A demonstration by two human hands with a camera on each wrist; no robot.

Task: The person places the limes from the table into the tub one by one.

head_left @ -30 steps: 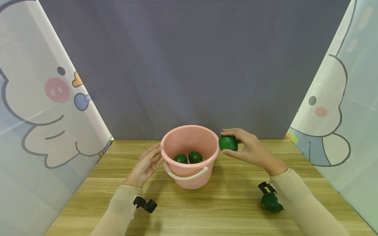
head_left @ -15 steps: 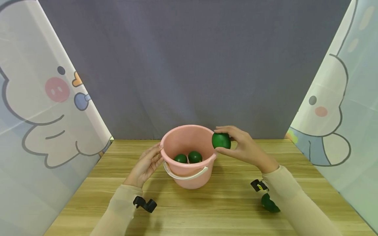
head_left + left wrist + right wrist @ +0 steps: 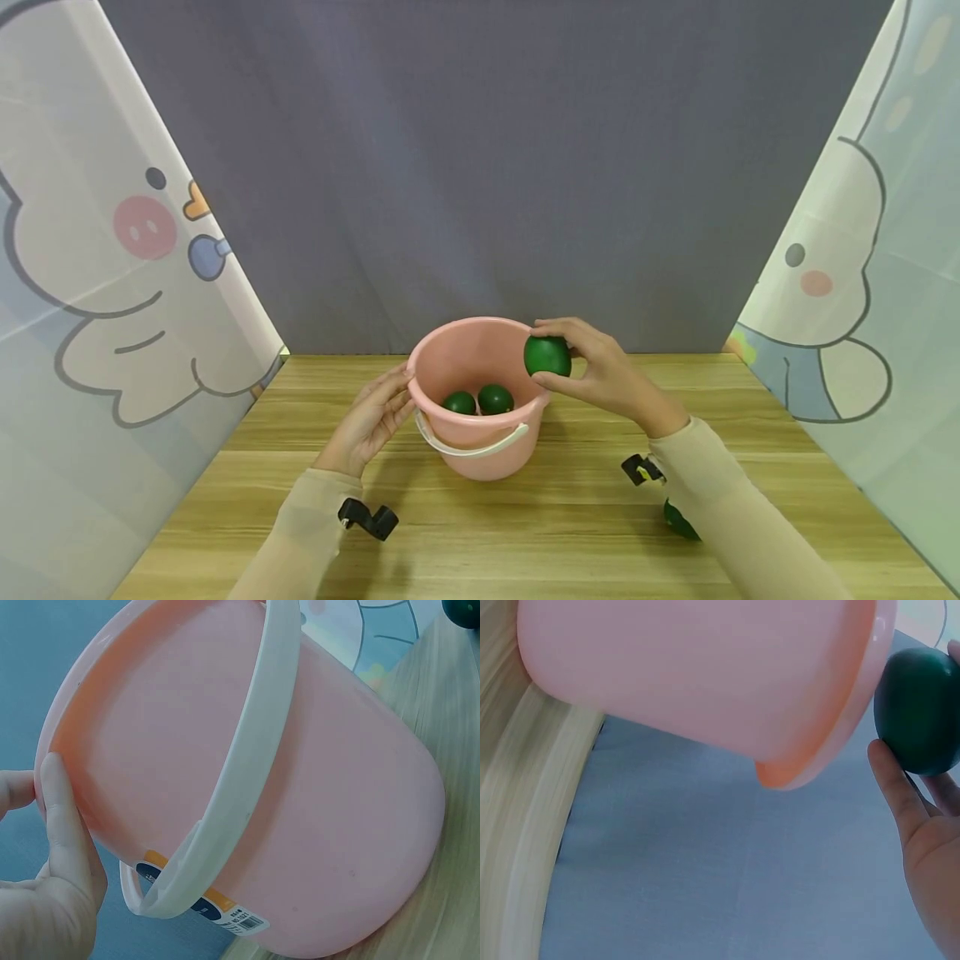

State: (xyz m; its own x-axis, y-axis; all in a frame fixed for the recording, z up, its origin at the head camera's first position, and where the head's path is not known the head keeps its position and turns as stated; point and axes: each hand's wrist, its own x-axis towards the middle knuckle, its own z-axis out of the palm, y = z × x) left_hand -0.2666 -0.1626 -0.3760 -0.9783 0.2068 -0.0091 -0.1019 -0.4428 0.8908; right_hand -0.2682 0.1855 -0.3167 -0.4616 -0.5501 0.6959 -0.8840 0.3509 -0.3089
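Your green fruit (image 3: 547, 357) is up at the right-hand rim of the pink bucket (image 3: 480, 437), pinched between the thumb and fingers of your right hand (image 3: 606, 372). Your left hand (image 3: 370, 422) pinches the rim on the other side. Two more fruits (image 3: 459, 403) sit inside, the white handle (image 3: 480, 453) hangs in front, and another fruit (image 3: 678, 522) pokes out from behind your right sleeve (image 3: 738, 508), on the table (image 3: 465, 550).

Bucket (image 3: 472, 354) open above, handle (image 3: 476, 453) frt; held fruit (image 3: 547, 357) nr rim (image 3: 480, 421), gap unclear.
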